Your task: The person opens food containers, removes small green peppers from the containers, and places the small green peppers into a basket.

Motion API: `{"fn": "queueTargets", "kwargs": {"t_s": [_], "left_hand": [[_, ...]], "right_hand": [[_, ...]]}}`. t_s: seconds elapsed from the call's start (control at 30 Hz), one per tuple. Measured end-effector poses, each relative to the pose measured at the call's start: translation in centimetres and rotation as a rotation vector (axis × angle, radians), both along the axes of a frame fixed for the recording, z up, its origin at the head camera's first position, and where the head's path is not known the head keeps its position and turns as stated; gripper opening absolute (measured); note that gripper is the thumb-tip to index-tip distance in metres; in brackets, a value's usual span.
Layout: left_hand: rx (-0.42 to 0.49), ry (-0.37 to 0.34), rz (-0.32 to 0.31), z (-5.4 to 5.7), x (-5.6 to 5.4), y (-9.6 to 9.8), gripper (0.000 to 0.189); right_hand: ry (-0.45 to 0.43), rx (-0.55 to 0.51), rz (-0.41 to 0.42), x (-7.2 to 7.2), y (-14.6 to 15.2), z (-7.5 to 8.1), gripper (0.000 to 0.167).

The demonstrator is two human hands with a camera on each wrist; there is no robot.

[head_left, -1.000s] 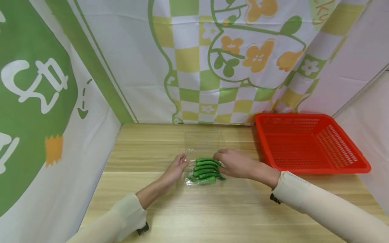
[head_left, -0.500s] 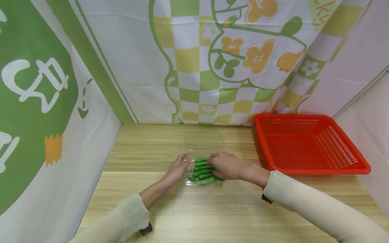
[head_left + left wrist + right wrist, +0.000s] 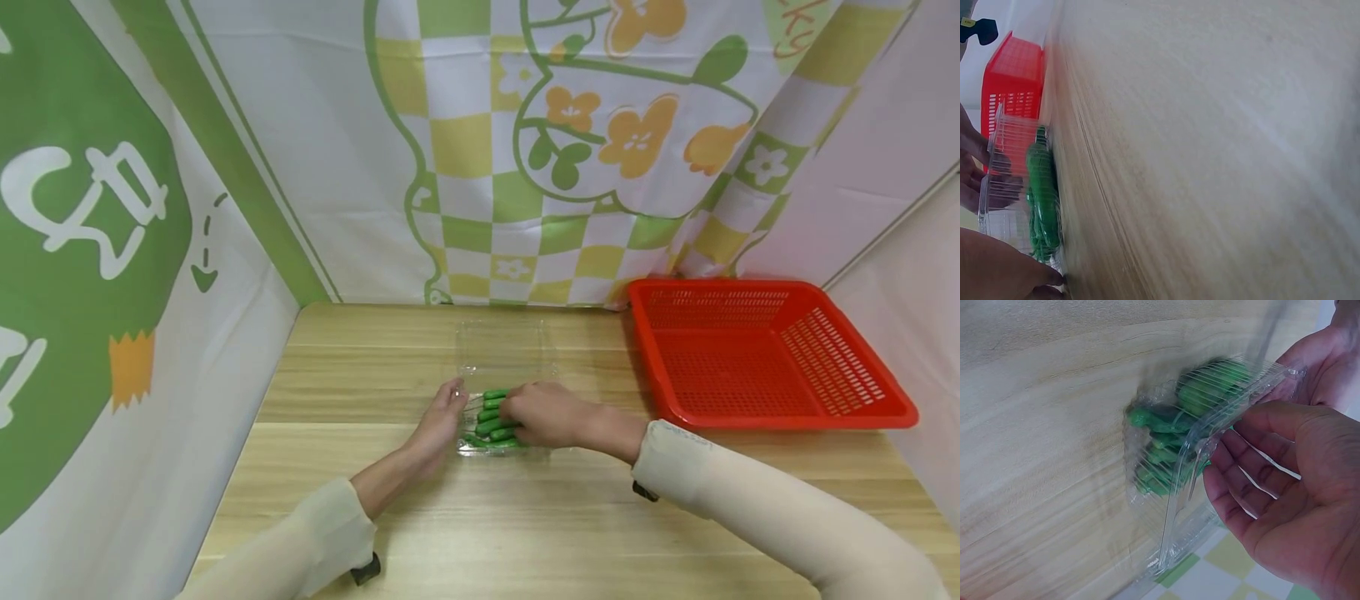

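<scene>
Several green chili peppers (image 3: 491, 419) lie side by side in a clear plastic box whose lid (image 3: 501, 346) is folded back toward the curtain. My left hand (image 3: 437, 427) holds the box's left side, with the thumb at the rim. From the right, my right hand (image 3: 546, 414) reaches over the box, covering the right ends of the peppers. In the right wrist view, loosely bent fingers of the right hand (image 3: 1297, 469) dip inside the wall close to the peppers (image 3: 1210, 387). Through the clear side, the left wrist view shows peppers (image 3: 1042, 194) lying low in the box.
A red plastic basket (image 3: 663, 379) with slotted sides stands at the back right of the wooden table (image 3: 480, 525). A patterned curtain (image 3: 465, 150) hangs along the table's back edge, and a white and green cloth wall (image 3: 247, 333) runs along the left.
My right hand has moved left across the peppers, from their right ends toward their middle. The left hand and the box have stayed nearly where they were.
</scene>
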State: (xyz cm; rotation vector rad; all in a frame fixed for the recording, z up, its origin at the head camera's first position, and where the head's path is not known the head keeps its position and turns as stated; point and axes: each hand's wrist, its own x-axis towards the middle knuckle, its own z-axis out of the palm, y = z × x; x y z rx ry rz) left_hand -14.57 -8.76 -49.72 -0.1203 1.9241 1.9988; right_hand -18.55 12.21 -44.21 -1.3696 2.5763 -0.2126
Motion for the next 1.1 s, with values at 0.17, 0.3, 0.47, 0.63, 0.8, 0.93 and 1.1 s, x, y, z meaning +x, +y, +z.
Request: {"fn": "queueTargets", "kwargs": {"t_s": [0.17,0.3,0.47,0.63,0.8,0.93,1.1], "left_hand": [[0.033,0.005,0.012,-0.2,0.0,0.2,0.058],[0.046,0.007,0.009,-0.3,0.0,0.3,0.058],[0.047,-0.002,0.012,-0.2,0.2,0.3,0.058],[0.041,0.000,0.028,-0.3,0.2,0.4,0.058],[0.044,0.004,0.046,-0.3,0.4,0.6,0.058],[0.051,0.012,0.057,-0.3,0.5,0.8,0.058],[0.065,0.010,0.070,-0.5,0.4,1.1,0.057]], "right_hand": [[-0.006,0.010,-0.004,0.0,-0.5,-0.1,0.023],[0.004,0.019,-0.016,0.0,-0.7,-0.4,0.023],[0.028,0.050,-0.028,-0.1,-0.8,-1.2,0.023],[0.055,0.048,-0.015,-0.2,-0.9,-1.7,0.027],[0.081,0.035,-0.007,-0.4,-1.0,-1.7,0.032],[0.099,0.039,-0.010,-0.5,-1.1,-1.7,0.035],[0.130,0.070,-0.019,-0.6,-1.2,-2.1,0.040]]}}
